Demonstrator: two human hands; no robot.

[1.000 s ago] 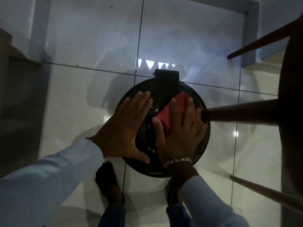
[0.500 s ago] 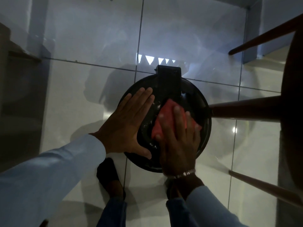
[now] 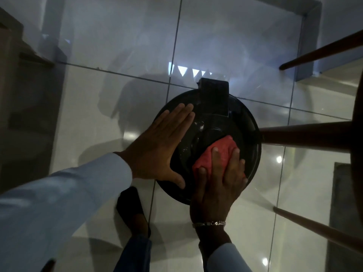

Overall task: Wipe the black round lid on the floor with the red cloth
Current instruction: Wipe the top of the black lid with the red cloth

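Lid (image 3: 214, 122), black and round, flat on the glossy tiled floor (image 3: 94, 107), under both hands. Left hand (image 3: 159, 146) spread flat, fingers straight and together, palm down on the lid's left edge, thumb (image 3: 176, 180) stretched toward the right hand along the near rim; holding nothing, only pressing. Right hand (image 3: 218, 185) flat too, fingers extended, pressing the red cloth (image 3: 218, 154) onto the lid's right and near part. Cloth bunched into a thick pad, showing beyond the fingertips and to the left of the index finger, touching the lid's raised inner ring. Bracelet (image 3: 209, 223) of pale links around the right wrist, just ahead of a light blue cuff. Light blue sleeve (image 3: 59, 203) on the left arm, running back and to the left from the left hand. Blocky black handle piece (image 3: 214, 97) at the lid's far edge, ahead of the left fingertips, sticking out past the rim. A few pale specks on the lid's surface between the two hands. Dark wooden furniture legs (image 3: 306, 136) to the right of the right hand, the nearest one ending at or just beside the lid's right rim; contact impossible to tell. Dark shoe (image 3: 131, 209) on the floor behind the left hand, close to the lid's near edge. Bright triangular reflections (image 3: 182, 70) on the tile ahead of the handle piece.
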